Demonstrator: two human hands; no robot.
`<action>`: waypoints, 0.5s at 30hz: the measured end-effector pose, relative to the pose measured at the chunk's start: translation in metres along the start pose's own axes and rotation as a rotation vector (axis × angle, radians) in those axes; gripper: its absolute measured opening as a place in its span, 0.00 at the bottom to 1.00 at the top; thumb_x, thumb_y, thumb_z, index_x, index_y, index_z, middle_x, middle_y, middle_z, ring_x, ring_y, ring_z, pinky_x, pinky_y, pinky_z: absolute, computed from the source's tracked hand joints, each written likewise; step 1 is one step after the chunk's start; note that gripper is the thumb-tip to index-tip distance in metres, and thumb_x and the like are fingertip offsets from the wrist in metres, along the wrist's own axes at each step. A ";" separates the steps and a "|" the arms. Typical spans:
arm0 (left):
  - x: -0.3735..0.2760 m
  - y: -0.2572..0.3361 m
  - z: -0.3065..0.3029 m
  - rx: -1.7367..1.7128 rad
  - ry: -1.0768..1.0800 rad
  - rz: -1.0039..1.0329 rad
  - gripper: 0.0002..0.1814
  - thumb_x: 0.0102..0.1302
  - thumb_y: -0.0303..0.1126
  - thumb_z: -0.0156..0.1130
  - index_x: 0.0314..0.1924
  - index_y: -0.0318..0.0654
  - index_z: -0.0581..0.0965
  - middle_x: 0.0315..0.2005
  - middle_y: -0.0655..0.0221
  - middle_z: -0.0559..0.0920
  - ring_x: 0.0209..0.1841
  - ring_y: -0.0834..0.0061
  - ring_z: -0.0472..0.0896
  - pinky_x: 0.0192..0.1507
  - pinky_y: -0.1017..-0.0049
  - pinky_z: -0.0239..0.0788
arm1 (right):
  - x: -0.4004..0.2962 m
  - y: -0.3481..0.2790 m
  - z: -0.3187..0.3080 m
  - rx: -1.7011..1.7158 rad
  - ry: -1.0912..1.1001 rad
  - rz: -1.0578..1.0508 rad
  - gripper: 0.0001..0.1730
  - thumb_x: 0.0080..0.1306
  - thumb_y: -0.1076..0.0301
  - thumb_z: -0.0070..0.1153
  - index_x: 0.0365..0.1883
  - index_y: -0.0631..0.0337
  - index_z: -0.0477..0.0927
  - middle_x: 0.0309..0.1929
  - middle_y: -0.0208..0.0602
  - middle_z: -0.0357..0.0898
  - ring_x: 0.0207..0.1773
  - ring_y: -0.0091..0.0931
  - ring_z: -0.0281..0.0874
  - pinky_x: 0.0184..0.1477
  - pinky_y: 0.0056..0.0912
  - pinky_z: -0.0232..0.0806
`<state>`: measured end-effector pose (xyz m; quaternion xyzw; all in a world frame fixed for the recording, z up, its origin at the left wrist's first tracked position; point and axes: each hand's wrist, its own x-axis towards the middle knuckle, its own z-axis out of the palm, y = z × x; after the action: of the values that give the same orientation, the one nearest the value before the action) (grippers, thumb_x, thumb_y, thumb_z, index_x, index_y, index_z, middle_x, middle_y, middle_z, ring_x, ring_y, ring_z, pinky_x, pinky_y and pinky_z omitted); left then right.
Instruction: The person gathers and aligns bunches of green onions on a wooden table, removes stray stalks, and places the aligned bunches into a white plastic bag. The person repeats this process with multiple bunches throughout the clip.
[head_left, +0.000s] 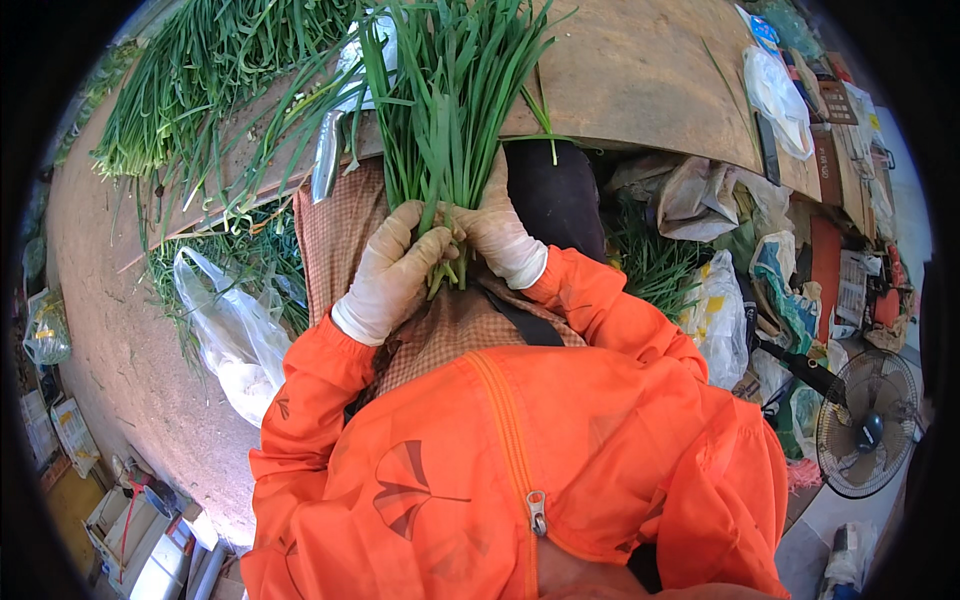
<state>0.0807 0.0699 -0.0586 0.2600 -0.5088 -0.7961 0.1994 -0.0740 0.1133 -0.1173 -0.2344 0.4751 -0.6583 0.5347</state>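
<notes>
A bunch of long green garlic chives (457, 112) stands between my gloved hands, leaves pointing away from me and cut stems toward my lap. My left hand (394, 259) grips the stem end, thumb and fingertips pressed against it. From the other side my right hand (499, 225) wraps the bunch, its fingers partly hidden by leaves. Both gloves look stained at the fingers. Left of the bunch, a knife with a metal handle (327, 157) lies at the table edge; its blade reaches under loose leaves. A checked brown apron (337, 232) covers my lap.
A large heap of chives (217, 82) lies on the wooden table (637, 67) at the far left. One loose stalk (546, 124) overhangs the edge near my dark-clad knee. A white plastic bag (232, 330) sits left, by leaf scraps. On the right stands a fan (866, 424).
</notes>
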 end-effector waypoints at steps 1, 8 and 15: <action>0.000 0.001 -0.001 0.003 0.009 0.012 0.11 0.73 0.29 0.51 0.52 0.34 0.73 0.43 0.70 0.78 0.43 0.81 0.74 0.49 0.78 0.67 | 0.000 0.000 0.000 0.003 -0.004 0.005 0.67 0.54 0.78 0.69 0.75 0.51 0.28 0.64 0.42 0.63 0.61 0.30 0.68 0.57 0.32 0.70; -0.003 -0.002 -0.005 0.146 -0.052 0.123 0.12 0.71 0.25 0.52 0.53 0.32 0.72 0.40 0.71 0.77 0.41 0.81 0.74 0.47 0.79 0.68 | 0.001 0.003 -0.002 -0.016 -0.005 -0.043 0.68 0.52 0.77 0.71 0.75 0.54 0.29 0.66 0.41 0.60 0.64 0.31 0.65 0.62 0.33 0.66; -0.004 -0.005 -0.006 0.074 -0.124 0.093 0.13 0.73 0.28 0.50 0.55 0.33 0.70 0.46 0.68 0.75 0.46 0.78 0.73 0.54 0.74 0.66 | 0.001 0.002 0.002 -0.034 0.002 -0.059 0.69 0.52 0.80 0.70 0.75 0.52 0.26 0.66 0.41 0.60 0.65 0.30 0.64 0.63 0.34 0.64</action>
<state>0.0871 0.0696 -0.0646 0.1938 -0.5609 -0.7811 0.1943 -0.0713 0.1116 -0.1183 -0.2566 0.4798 -0.6658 0.5106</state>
